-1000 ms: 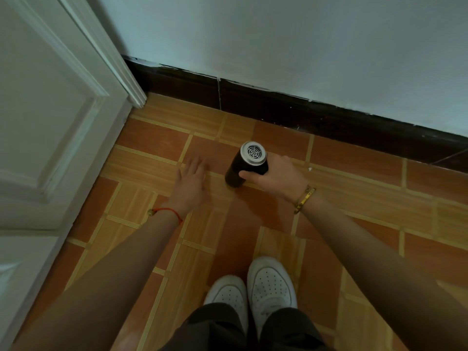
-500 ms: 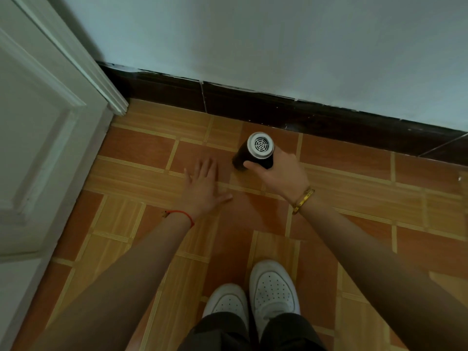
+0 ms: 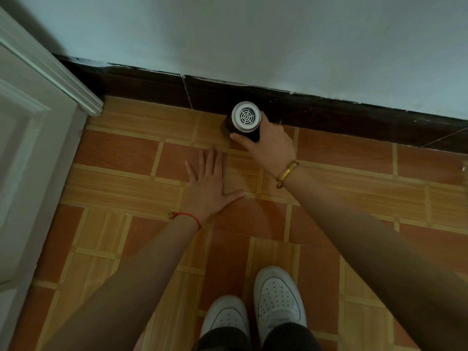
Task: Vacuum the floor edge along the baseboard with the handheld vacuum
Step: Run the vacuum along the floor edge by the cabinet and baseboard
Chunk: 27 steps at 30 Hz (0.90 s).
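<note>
The handheld vacuum point(image 3: 245, 118) is a short black cylinder with a white round vented end facing the camera. It points down at the floor right against the dark baseboard point(image 3: 329, 115). My right hand point(image 3: 268, 145) is wrapped around its body from the right; its nozzle end is hidden below. My left hand point(image 3: 209, 182) lies flat on the tiled floor point(image 3: 126, 178) with fingers spread, just in front and left of the vacuum, holding nothing.
A white door point(image 3: 27, 148) and its frame fill the left side and meet the baseboard at the corner. A pale wall point(image 3: 253, 34) rises above the baseboard. My two white shoes point(image 3: 276, 300) stand on the tiles near the bottom edge.
My right hand has carried the vacuum away from me, from the open tiles up to the baseboard. My left hand has slid forward on the floor, and the view has shifted closer to the wall.
</note>
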Available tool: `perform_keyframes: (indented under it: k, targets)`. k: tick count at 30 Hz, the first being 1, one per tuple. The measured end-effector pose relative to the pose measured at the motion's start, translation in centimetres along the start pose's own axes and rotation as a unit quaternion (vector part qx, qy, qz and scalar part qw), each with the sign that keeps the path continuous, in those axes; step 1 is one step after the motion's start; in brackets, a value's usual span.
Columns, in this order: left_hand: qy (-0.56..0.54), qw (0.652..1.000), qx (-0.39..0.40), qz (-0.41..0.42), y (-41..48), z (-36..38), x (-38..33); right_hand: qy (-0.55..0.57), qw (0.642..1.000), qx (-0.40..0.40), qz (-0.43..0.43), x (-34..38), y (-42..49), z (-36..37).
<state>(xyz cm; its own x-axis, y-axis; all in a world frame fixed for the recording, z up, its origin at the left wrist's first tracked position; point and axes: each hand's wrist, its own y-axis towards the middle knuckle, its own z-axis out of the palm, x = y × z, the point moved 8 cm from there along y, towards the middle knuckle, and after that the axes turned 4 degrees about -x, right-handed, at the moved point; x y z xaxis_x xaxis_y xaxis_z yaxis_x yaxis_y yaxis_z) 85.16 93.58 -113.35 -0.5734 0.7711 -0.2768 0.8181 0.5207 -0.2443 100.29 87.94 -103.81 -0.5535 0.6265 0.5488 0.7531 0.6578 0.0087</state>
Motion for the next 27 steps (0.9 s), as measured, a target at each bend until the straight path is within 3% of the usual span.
perform_keyframes:
  k: [6, 15, 27]
  targets:
    - [0.008, 1.000, -0.014, 0.008, 0.1, 0.4, -0.3, -0.008, 1.000, -0.009, -0.003, 0.2, 1.2, 0.6]
    - [0.068, 0.998, 0.015, -0.007, 0.5, 0.6, -0.2, -0.001, 0.995, -0.052, 0.090, -5.6, -0.9, -3.7]
    - [0.056, 0.998, 0.024, -0.019, 0.1, -0.7, -0.9, -0.026, 0.982, -0.086, 0.164, -10.0, -3.3, -7.9]
